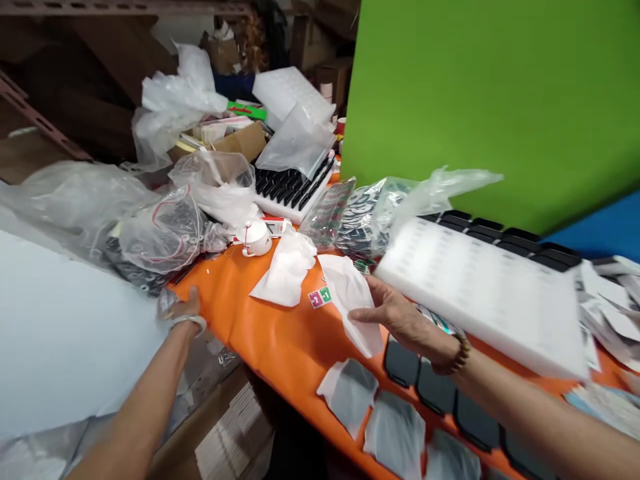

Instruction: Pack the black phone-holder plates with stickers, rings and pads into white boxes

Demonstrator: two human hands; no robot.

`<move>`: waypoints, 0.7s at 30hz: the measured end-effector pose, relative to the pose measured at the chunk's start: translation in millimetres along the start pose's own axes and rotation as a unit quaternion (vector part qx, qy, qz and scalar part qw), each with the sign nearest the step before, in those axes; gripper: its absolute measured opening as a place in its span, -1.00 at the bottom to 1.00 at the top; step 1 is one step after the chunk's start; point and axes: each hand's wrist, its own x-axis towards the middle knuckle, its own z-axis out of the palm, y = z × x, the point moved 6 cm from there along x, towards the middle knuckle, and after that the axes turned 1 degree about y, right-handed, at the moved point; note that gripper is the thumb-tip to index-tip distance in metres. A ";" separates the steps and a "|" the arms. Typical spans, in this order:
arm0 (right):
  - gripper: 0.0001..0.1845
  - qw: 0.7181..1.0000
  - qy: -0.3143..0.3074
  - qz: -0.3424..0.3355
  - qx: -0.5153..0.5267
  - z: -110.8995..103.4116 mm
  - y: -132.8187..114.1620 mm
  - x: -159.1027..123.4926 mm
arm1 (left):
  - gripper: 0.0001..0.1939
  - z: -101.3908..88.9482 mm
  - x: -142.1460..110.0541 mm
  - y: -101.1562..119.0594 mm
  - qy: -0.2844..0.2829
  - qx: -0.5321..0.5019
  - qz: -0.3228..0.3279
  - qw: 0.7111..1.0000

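My right hand (395,313) pinches a thin white pouch (345,287) between thumb and fingers, just above the orange table cover (235,313). Left of it lies another crumpled white pouch (287,270), and between them a small pink-and-green sticker (320,297). My left hand (185,308) is at the table's left edge, its thumb apart from the fingers, beside a bit of clear plastic; its fingertips are partly hidden. Below my right hand, dark flat rectangular pieces (401,362) lie in a row, next to similar pieces in translucent white pouches (395,427).
A white foam tray (480,287) stands at the right before a green panel (490,100). Further back are clear bags (160,230), a small white round container (255,238), and a foam tray of black pieces (285,187). An open carton (200,420) sits below the table edge.
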 end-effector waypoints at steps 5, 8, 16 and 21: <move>-0.53 0.999 0.031 -0.040 -0.009 16.9 9.4 -64.9 | -0.45 -9.1 -98.5 8.1 -0.063 -0.104 0.072 0.990; -0.52 0.999 0.041 -0.035 -0.007 33.6 28.5 -96.4 | -0.55 10.9 -194.4 16.4 -0.289 -0.235 0.164 0.913; -0.56 0.995 0.076 -0.065 0.025 51.1 68.9 -154.1 | -0.59 22.5 -337.4 8.6 -0.582 -0.351 0.151 0.718; -0.56 0.951 0.220 -0.151 -0.156 21.5 69.3 -210.7 | -0.62 15.7 -347.0 -14.2 -0.587 -0.409 -0.003 0.699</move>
